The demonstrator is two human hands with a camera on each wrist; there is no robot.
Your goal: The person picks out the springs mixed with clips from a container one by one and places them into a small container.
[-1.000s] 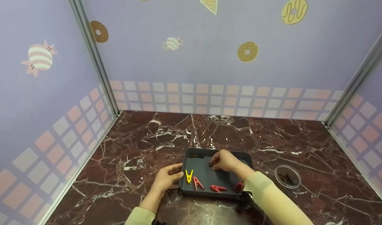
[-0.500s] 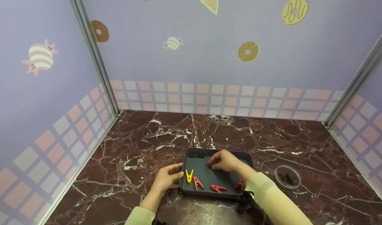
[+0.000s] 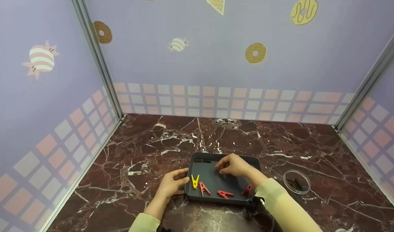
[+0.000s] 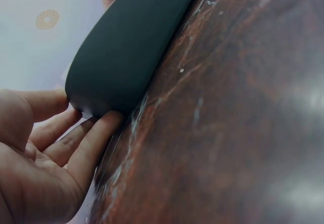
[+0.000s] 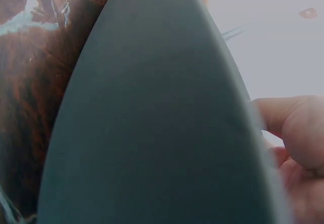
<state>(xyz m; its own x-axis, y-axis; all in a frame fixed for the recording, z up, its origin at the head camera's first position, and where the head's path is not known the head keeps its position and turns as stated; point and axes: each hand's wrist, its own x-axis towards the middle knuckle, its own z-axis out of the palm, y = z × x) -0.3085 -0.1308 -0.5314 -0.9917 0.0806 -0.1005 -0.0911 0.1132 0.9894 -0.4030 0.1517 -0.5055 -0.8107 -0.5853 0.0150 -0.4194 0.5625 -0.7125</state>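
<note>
A shallow dark grey tray [image 3: 213, 200] lies in front of me. My left hand [image 3: 171, 184] grips its left side, thumb at the rim and other fingers against the outer wall, as the left wrist view also shows. My right hand [image 3: 235, 166] is bent over the tray's middle, thumb and fingertips close together; I cannot tell whether a small dark piece is between them. Along the near side lie a yellow clip [image 3: 195, 182] and several red clips [image 3: 225, 194]. In the far left corner a small brown piece [image 3: 199, 160] and a black piece [image 3: 207, 161] lie end to end.
A round clear tub [image 3: 296, 193] with several dark, ridged pieces [image 3: 294, 184] stands right of the tray, near my right sleeve [image 3: 283, 204]. Patterned wall panels [image 3: 216, 64] enclose the dark red marbled tabletop [image 3: 135, 151] at the back and sides.
A dark brown piece showed at my right fingertips one second ago; now it is not visible there. The right hand has shifted slightly right. My left hand and the tray have stayed put.
</note>
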